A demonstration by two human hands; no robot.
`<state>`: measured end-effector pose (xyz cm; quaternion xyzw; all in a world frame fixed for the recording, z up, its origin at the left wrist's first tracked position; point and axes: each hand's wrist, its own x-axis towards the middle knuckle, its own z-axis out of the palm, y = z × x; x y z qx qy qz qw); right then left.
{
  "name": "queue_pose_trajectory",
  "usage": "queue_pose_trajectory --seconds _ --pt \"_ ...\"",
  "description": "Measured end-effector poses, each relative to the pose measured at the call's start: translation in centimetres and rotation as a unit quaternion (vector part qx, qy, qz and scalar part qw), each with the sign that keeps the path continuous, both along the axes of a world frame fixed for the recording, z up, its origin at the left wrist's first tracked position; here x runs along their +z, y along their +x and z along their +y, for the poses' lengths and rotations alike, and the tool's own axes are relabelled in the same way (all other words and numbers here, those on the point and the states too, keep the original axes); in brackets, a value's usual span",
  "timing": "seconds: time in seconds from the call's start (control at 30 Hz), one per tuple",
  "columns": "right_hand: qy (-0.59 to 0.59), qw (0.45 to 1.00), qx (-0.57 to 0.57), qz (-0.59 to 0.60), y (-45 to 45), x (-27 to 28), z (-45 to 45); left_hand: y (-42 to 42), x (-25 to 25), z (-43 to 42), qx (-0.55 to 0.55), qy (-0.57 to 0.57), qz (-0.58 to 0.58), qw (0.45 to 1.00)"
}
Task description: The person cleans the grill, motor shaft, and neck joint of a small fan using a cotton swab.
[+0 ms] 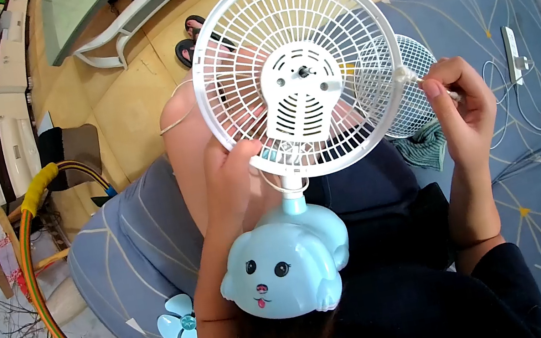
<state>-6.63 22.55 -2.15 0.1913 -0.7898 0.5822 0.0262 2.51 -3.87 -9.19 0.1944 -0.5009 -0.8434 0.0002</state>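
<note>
- Nearest, the light-blue, dog-faced fan base [281, 268] rests against the person's dark clothing, its neck rising to the white grille.
- To the near left, a light-blue fan blade [187, 322] lies loose on the patterned grey-blue sofa cover [529, 177].
- The left hand [224, 173] grips the lower left of the rim, thumb in front, with the other fingers partly hidden by the grille.
- The white grille [236, 37] is upright above the base, the motor housing [305, 98] at its centre with a bare shaft pointing out.
- The right hand [461, 99] pinches a twisted whitish strip [406, 75] between thumb and fingers; its end touches the right side of the rim.
- Behind that rim, a second grille [414, 82] lies on the sofa, just beside a striped green cloth [426, 149].
- Farther right, a white power strip [511, 54] lies on the cover.
- Left of the sofa is a striped hoop [27, 266].
- Far off, dark sandals [186, 53] sit on the tiled floor [128, 100].
</note>
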Motion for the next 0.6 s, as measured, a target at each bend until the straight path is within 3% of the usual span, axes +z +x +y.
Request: queue_pose_trajectory --seconds 0.1,0.17,0.33,0.5,0.6 --pt "-0.026 0.999 -0.019 0.001 0.3 0.1 0.6 -0.1 1.0 -0.1 0.041 -0.021 -0.043 0.998" --pt "-0.021 0.999 -0.024 0.024 0.4 0.1 1.3 -0.4 1.6 0.2 0.068 -0.04 0.028 0.996" --pt "-0.035 0.998 -0.048 0.024 0.3 0.9 3.6 -0.2 1.6 0.3 0.089 -0.044 0.041 0.994" --pt "-0.061 0.996 -0.047 0.043 1.0 1.1 3.3 2.4 3.3 -5.5 0.026 -0.159 0.026 0.987" --pt "-0.07 0.996 -0.047 0.041 1.2 1.2 3.5 3.3 5.0 -7.1 0.062 -0.312 0.042 0.947"
